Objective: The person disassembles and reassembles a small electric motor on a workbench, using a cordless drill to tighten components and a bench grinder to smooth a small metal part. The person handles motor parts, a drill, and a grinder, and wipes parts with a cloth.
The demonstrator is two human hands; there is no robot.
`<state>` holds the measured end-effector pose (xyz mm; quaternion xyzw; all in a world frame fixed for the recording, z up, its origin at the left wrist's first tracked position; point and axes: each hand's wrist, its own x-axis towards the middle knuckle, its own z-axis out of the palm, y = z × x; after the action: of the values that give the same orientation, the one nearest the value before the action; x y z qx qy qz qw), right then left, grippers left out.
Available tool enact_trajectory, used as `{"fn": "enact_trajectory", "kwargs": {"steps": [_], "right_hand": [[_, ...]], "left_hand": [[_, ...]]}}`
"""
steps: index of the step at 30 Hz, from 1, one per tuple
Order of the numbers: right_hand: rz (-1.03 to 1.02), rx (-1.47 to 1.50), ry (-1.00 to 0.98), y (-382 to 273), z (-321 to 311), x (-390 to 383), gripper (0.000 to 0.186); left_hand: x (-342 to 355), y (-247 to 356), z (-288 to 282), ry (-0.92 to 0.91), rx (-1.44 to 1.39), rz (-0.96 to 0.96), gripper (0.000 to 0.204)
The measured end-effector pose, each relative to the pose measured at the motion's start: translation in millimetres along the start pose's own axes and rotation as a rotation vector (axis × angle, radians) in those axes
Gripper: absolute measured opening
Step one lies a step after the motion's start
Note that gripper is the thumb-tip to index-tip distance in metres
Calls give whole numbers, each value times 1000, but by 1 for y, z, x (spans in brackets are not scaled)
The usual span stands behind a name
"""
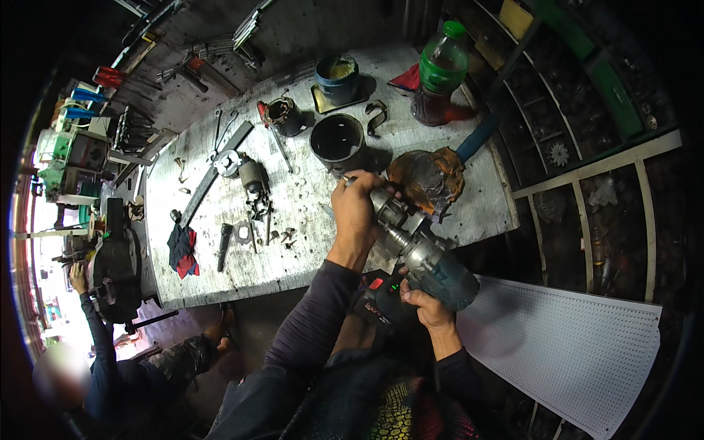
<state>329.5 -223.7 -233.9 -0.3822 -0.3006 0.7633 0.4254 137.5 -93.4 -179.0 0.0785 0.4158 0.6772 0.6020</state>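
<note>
My left hand [353,216] grips a metal part with a shaft [387,207] above the bench's front right. My right hand [431,312] holds a cordless impact wrench [447,275] by its handle; its metal nose points up-left at that part, and a green light shows near its battery. Whether nose and part touch, I cannot tell. Beside my left hand are a black open can [328,143] and a crumpled brown-stained rag [424,176].
The worn bench [293,246] holds wrenches, a steel bar [198,194], several small parts, cans and a green-topped bottle [436,84]. Shelving [645,161] stands right, a perforated white sheet [579,345] lower right. At lower left another person [117,374] reaches toward a vise [114,271].
</note>
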Motion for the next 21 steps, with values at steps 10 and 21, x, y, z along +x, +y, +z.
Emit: {"fn": "enact_trajectory", "kwargs": {"steps": [10, 21], "right_hand": [[-163, -73, -90, -27, -1, -46, 48], [-244, 46, -163, -57, 23, -94, 53]], "left_hand": [[-61, 34, 31, -26, -197, 78, 18], [-110, 148, 74, -219, 229, 695, 18]]}}
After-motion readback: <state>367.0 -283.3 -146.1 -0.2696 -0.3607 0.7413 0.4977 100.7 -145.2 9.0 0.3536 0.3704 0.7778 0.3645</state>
